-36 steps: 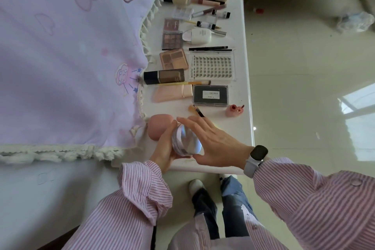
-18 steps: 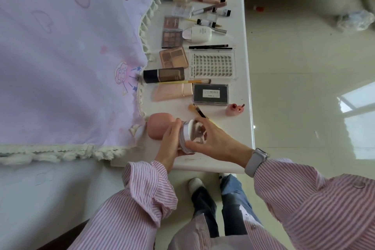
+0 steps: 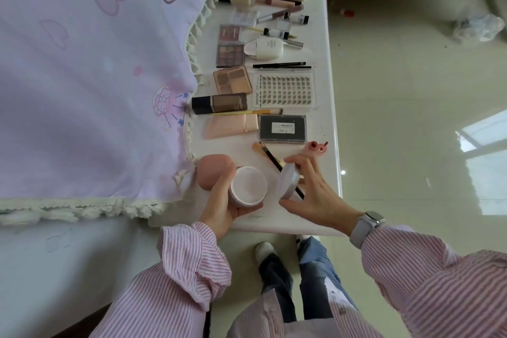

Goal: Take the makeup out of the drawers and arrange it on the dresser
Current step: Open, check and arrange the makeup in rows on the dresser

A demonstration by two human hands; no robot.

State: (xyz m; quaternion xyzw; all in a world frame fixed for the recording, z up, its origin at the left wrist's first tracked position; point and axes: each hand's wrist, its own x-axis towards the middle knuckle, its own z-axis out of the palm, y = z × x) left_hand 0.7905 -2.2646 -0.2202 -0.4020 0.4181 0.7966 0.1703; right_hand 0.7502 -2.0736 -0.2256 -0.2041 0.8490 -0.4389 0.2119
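Two hands work at the lower centre of the frame, above the near end of a long white counter (image 3: 326, 107). The left hand (image 3: 219, 206) cups a round pink jar (image 3: 248, 186), its fingers and thumb curled round the wall so the open mouth faces up — inside shows a flat, pale pink surface. The right hand (image 3: 315, 195) holds the jar's lid (image 3: 287, 181) on edge, just right of the jar and clear of it; the thumb presses its lower rim and the spread fingers pinch its upper rim, and the lid looks glossy and faintly iridescent. One smooth, egg-shaped pink sponge (image 3: 215, 173) sits beside the left hand, at the tasselled edge of a lilac cloth (image 3: 82, 77) printed with hearts. Further up the frame lie two brushes — one black-handled (image 3: 270, 158), partly behind the lid, one yellow-handled (image 3: 247, 112) — one clear case of lashes in neat rows (image 3: 285, 89), one flat black box (image 3: 282, 129), two brown eyeshadow palettes (image 3: 232, 80), one dark rectangular bottle (image 3: 219, 103) and one soft peach tube (image 3: 233, 126). More tubes and sticks crowd the upper end, too bunched to count.
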